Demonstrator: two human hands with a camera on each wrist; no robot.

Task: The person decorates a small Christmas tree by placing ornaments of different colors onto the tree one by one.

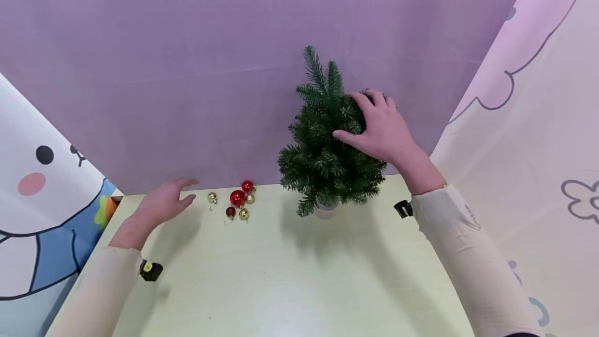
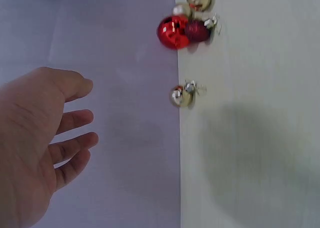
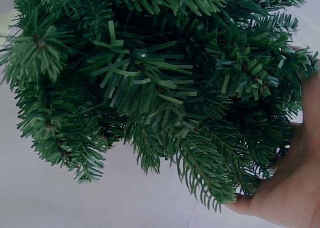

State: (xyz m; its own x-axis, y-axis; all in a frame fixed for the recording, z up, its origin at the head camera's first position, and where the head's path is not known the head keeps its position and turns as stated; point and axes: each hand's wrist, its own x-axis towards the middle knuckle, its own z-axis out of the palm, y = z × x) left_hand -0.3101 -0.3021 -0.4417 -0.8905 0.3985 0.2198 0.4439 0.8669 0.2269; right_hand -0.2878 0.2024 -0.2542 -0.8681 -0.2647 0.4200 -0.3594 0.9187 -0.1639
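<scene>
A small artificial Christmas tree [image 1: 323, 144] stands on the table on a pale round base [image 1: 326, 209]. My right hand [image 1: 386, 126] grips its upper right side, thumb in front and the other fingers curled round behind among the branches. In the right wrist view, green branches [image 3: 150, 87] partly cover those fingers. My left hand [image 1: 161, 202] hovers over the table's left part, holding nothing, its fingers relaxed and spread. Closest to it lies a gold bauble [image 1: 212, 197]. Farther right are a shiny red bauble [image 1: 237, 197], a dark red bauble [image 1: 231, 212] and another gold bauble [image 1: 244, 214].
The pale table [image 1: 281, 274] meets a purple cloth backdrop [image 1: 187, 66] along its back edge. Printed cloths hang at the left [image 1: 47, 181] and right [image 1: 529, 144]. Between my left hand and the tree, the baubles sit near the back edge.
</scene>
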